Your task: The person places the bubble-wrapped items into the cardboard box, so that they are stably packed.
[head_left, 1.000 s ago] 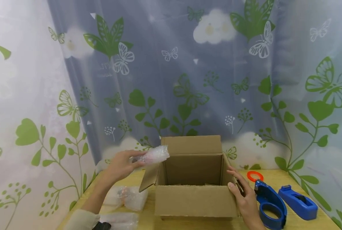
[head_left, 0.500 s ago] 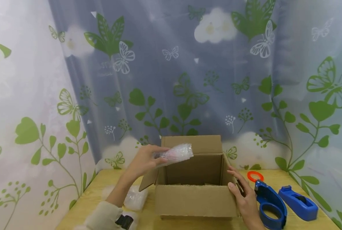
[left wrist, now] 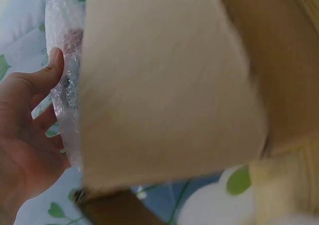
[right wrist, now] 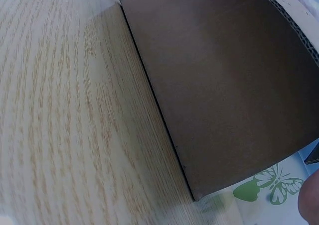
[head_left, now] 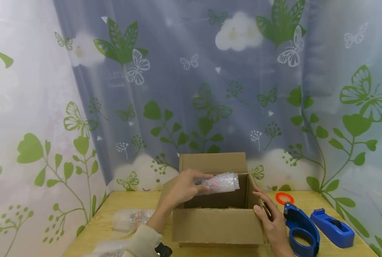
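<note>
My left hand pinches one end of a bubble-wrapped package and holds it level over the mouth of an open cardboard box. Something pinkish shows through the wrap. In the left wrist view, the thumb presses the package from one side, and a box flap covers part of it. My right hand grips the box's right edge, thumb at the front corner and fingers along the side flap. The right wrist view has the outer box wall and a bit of that hand.
Two more bubble-wrapped bundles, a far one and a near one, lie left of the box. To its right stand a dark blue tape dispenser, another blue dispenser and an orange ring. A patterned curtain hangs behind the table.
My left hand has carried the bubble-wrapped package rightward from beside the box's left edge to over its opening, slightly lower now. My right hand has stayed on the box edge.
</note>
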Demonstrator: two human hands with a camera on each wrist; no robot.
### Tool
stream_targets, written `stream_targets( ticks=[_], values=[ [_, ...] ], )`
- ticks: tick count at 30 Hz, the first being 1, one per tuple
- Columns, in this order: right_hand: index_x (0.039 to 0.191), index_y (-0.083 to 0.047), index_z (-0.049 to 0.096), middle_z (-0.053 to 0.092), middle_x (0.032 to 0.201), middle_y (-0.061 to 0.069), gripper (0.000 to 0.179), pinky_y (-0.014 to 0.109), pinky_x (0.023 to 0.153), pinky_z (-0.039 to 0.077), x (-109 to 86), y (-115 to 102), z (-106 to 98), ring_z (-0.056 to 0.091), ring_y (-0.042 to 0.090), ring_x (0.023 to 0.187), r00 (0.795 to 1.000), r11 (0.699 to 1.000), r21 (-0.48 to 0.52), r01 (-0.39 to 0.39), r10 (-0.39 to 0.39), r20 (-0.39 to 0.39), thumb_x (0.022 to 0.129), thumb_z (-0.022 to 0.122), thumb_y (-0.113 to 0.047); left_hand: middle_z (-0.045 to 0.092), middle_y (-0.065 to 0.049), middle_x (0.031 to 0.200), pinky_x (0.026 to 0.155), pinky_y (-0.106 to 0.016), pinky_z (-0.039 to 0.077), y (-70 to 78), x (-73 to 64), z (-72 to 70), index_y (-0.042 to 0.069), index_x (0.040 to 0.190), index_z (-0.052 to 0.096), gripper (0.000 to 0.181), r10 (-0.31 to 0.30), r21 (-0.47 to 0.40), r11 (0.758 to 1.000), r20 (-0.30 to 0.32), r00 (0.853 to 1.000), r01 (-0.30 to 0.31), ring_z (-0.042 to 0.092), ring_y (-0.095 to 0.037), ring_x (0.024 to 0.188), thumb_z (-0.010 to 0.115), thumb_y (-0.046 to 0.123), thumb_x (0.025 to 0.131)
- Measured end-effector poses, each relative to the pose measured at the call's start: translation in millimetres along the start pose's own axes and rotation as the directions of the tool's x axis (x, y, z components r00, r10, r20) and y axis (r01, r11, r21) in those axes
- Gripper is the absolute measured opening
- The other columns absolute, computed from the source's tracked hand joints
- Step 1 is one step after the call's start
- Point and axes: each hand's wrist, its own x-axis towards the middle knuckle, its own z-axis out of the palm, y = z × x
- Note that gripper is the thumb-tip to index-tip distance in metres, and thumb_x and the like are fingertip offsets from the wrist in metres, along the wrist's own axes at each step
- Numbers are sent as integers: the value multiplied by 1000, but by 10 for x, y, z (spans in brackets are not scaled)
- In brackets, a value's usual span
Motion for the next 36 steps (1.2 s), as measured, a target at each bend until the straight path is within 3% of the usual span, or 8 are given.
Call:
stream_targets(
  ticks=[4, 10, 13, 20, 26, 36],
  values=[
    [149, -16, 57, 45, 162, -2, 41, 6, 106, 30, -12, 7, 4, 33, -3, 146, 1000, 1000, 0, -10, 10, 5, 107, 58, -15, 74, -5, 127, 104, -44, 54, -23, 34, 171, 10, 128, 75, 37, 11, -23, 1000, -6, 1000, -11, 66, -26, 123, 80, 17, 91],
    [148, -17, 57, 45, 161, -5, 41, 6, 107, 29, -8, -10, 6, 34, -3, 145, 1000, 1000, -17, -14, 14, -3, 107, 59, -17, 73, -5, 128, 110, -46, 50, -55, 95, 346, 10, 127, 76, 38, -47, -33, 998, -10, 999, 46, 64, -28, 126, 81, 17, 90],
    [148, -15, 57, 45, 161, -4, 41, 7, 106, 30, -6, -13, 9, 33, -2, 147, 1000, 1000, 5, -15, 15, 1, 107, 59, -16, 74, -5, 126, 106, -44, 53, -78, 112, 406, 12, 125, 77, 38, -80, -6, 997, -15, 997, 80, 65, -28, 126, 82, 18, 88],
    [147, -13, 58, 46, 161, -3, 41, 7, 107, 30, -5, 2, 14, 34, -2, 146, 1000, 1000, 10, 10, -10, -7, 107, 59, -14, 74, -6, 126, 103, -43, 55, -132, 131, 447, 14, 124, 78, 37, -122, -3, 993, 4, 993, 122, 65, -29, 125, 83, 19, 88],
    [147, -11, 58, 46, 161, -3, 41, 8, 108, 31, -7, 20, 36, 35, 0, 147, 1000, 1000, 11, 19, -20, 0, 106, 58, -11, 75, -7, 124, 101, -46, 55, -233, 77, 439, 15, 119, 81, 34, -209, -25, 977, 17, 978, 210, 65, -32, 124, 86, 20, 85],
    [146, -11, 58, 47, 160, -1, 41, 8, 110, 30, -14, 31, 4, 36, 1, 148, 998, 998, 9, 59, -59, -17, 106, 58, -8, 75, -8, 123, 103, -48, 53, -227, 110, 491, 19, 113, 83, 31, -278, -49, 958, 82, 957, 282, 64, -34, 126, 88, 21, 82]
  ],
)
